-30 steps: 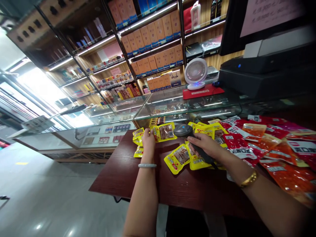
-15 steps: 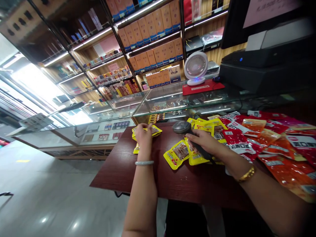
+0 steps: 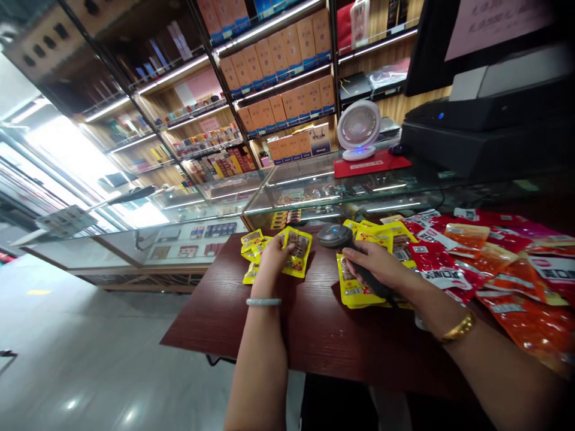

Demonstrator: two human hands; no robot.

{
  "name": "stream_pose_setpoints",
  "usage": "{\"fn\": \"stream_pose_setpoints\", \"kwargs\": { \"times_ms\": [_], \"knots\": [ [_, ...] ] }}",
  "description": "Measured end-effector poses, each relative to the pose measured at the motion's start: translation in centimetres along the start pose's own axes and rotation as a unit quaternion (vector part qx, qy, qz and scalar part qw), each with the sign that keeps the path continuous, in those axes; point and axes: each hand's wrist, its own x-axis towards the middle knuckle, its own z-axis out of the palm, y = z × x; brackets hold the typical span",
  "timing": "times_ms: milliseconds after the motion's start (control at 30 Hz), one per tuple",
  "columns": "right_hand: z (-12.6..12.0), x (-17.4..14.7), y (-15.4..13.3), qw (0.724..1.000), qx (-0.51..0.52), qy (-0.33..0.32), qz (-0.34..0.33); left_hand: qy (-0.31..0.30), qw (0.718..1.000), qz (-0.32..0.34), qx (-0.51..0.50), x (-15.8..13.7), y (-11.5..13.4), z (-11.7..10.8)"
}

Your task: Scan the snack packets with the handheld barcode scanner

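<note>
My left hand (image 3: 276, 258) grips a yellow snack packet (image 3: 297, 251) by its left side, just above the dark red-brown table (image 3: 309, 323). Beside and partly behind that hand lie more yellow packets (image 3: 252, 242), overlapping one another. In my right hand (image 3: 375, 263) is a black handheld barcode scanner (image 3: 336, 234), its head pointing left and its fingers closed round the handle. Under and behind the scanner hand is another pile of yellow packets (image 3: 353, 293), partly covered by it.
Red and orange snack packets (image 3: 498, 257) are heaped on the right. Behind the table runs a glass display counter (image 3: 309, 179) with a small white fan (image 3: 359, 129) on a red mat (image 3: 372, 164). A black machine (image 3: 467, 134) stands at the back right.
The single yellow packet left of the scanner is gone from its spot on the table. My left hand now holds a yellow packet near the left pile. My right hand keeps the scanner.
</note>
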Motion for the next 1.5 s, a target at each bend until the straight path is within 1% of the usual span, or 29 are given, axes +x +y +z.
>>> {"fn": "stream_pose_setpoints", "kwargs": {
  "times_ms": [33,67,133,333,400,467,500,533,600,633,667,700,733,800,833,867,900,933,1000,1100,1200,1233,1300,1367,1400,1500],
  "knots": [
    [0.0,0.0,0.0,1.000,-0.002,-0.005,0.001,0.029,0.999,-0.001,0.019,0.3,-0.3,-0.4],
    [0.1,0.0,0.0,1.000,-0.003,-0.011,-0.001,0.040,0.998,0.003,0.039,0.6,-0.7,-0.6],
    [0.2,-0.1,0.0,1.000,0.001,-0.024,-0.003,0.044,0.998,0.010,0.052,0.9,-1.1,-0.7],
    [0.5,-0.4,-0.2,0.999,0.020,-0.031,-0.005,0.014,0.999,0.031,0.020,0.7,-1.1,0.8],
    [0.5,-0.4,-0.1,0.999,0.027,-0.033,-0.011,0.003,0.999,0.038,0.023,0.6,-1.0,0.8],
    [0.4,-0.2,0.1,0.999,0.030,-0.035,-0.018,0.003,0.999,0.020,0.043,0.5,-0.8,0.2],
    [0.4,-0.2,0.2,0.999,0.029,-0.036,-0.023,0.019,0.998,0.000,0.062,0.5,-0.5,-0.2],
    [0.3,-0.1,0.2,0.999,0.027,-0.035,-0.029,0.055,0.994,-0.020,0.089,0.4,-0.3,-0.8],
    [0.0,-0.1,0.0,0.999,0.020,-0.030,-0.036,0.176,0.973,-0.032,0.145,0.1,0.6,-1.6],
    [-0.2,-0.1,-0.1,0.999,0.016,-0.027,-0.035,0.238,0.958,-0.017,0.162,-0.1,1.1,-1.7],
    [-0.5,-0.2,-0.4,0.999,0.011,-0.025,-0.033,0.276,0.946,0.009,0.167,-0.4,1.6,-1.4],
    [-0.9,-0.2,-0.6,0.999,0.009,-0.025,-0.029,0.279,0.946,0.042,0.159,-0.7,2.2,-0.9],
    [-1.4,-0.3,-0.8,0.999,0.007,-0.027,-0.024,0.243,0.956,0.076,0.145,-1.1,2.7,0.1],
    [-2.4,-0.4,-1.2,0.999,0.005,-0.032,-0.012,0.099,0.977,0.135,0.128,-2.0,3.6,2.7],
    [-2.9,-0.4,-1.4,0.999,0.003,-0.032,-0.005,0.026,0.978,0.158,0.134,-2.5,4.0,4.1],
    [-3.3,-0.5,-1.4,1.000,0.002,-0.027,0.000,-0.034,0.973,0.174,0.148,-3.1,4.3,5.5],
    [-3.7,-0.5,-1.5,1.000,0.003,-0.020,0.005,-0.078,0.966,0.184,0.166,-3.6,4.5,6.8],
    [-4.0,-0.5,-1.5,1.000,0.005,-0.011,0.009,-0.108,0.959,0.191,0.182,-4.0,4.7,7.8],
    [-4.4,-0.5,-1.5,1.000,0.011,0.002,0.014,-0.144,0.950,0.192,0.199,-4.5,5.0,9.1],
    [-4.5,-0.6,-1.6,1.000,0.003,0.005,0.010,-0.156,0.955,0.172,0.186,-4.4,5.1,9.6],
    [-4.5,-0.6,-1.6,1.000,-0.006,-0.001,0.000,-0.145,0.976,0.124,0.104,-3.6,4.6,9.2],
    [-4.5,-0.7,-1.5,1.000,-0.008,-0.004,-0.001,-0.126,0.984,0.107,0.070,-3.2,4.3,8.8],
    [-4.4,-0.6,-1.3,1.000,-0.010,-0.010,0.003,-0.061,0.995,0.077,0.019,-2.3,3.6,8.0],
    [-4.1,-0.5,-1.0,1.000,-0.017,-0.015,0.011,0.007,0.998,0.058,-0.001,-1.6,2.9,6.8],
    [-4.0,-0.5,-0.9,1.000,-0.018,-0.020,0.014,0.030,0.998,0.052,-0.005,-1.3,2.7,6.3],
    [-3.4,-0.3,-0.4,0.999,-0.020,-0.034,0.011,0.056,0.997,0.044,-0.010,-1.1,2.4,5.2]
  ]
}}
